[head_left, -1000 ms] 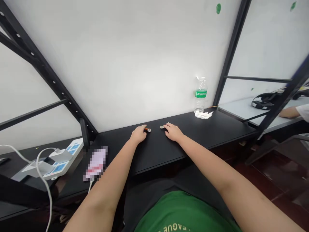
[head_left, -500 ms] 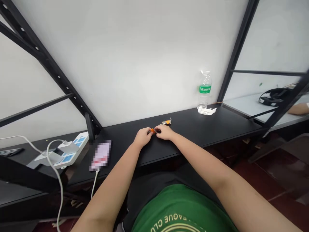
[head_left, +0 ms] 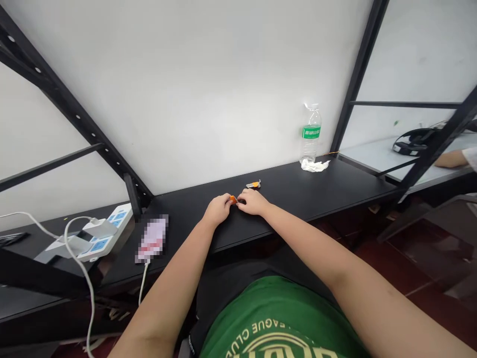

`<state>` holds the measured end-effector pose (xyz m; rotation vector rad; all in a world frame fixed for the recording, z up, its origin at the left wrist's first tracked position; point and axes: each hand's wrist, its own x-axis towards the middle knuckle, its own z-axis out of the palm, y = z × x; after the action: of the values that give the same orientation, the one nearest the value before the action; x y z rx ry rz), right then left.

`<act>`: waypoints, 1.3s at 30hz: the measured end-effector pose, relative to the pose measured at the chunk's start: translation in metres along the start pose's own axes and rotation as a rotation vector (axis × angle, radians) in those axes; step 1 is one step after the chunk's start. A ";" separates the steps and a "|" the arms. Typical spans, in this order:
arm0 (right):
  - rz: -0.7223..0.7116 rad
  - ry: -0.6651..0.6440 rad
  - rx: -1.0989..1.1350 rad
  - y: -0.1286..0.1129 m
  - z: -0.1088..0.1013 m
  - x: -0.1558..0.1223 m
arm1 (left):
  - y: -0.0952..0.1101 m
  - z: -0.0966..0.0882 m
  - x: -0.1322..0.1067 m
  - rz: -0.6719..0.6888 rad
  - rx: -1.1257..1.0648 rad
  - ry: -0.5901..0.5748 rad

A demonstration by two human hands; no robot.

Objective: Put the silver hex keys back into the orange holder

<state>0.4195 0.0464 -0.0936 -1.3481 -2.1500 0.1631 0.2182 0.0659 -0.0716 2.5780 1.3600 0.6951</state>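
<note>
The left hand [head_left: 218, 209] pinches a small orange piece [head_left: 233, 199] midway along the black table [head_left: 298, 196], the right hand [head_left: 254, 202] beside it, finger hold unclear, an orange-and-silver piece [head_left: 254, 185] beyond, a clear green-labelled bottle [head_left: 310, 133] near the back-right corner.

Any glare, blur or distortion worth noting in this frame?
Head view: wall softly brightest mid-frame, no hard glare; head view: black posts lean outward, perhaps wide-angle stretch; head view: flat item pixelated; head view: orange piece between left hand and right hand too small for crisp detail.
</note>
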 end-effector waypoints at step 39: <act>0.025 0.099 -0.020 -0.003 -0.004 -0.003 | 0.009 -0.001 -0.005 -0.001 -0.219 0.089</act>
<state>0.4208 0.0415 -0.0906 -1.3656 -2.0587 0.0829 0.2218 0.0569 -0.0692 2.4003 1.2323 0.9132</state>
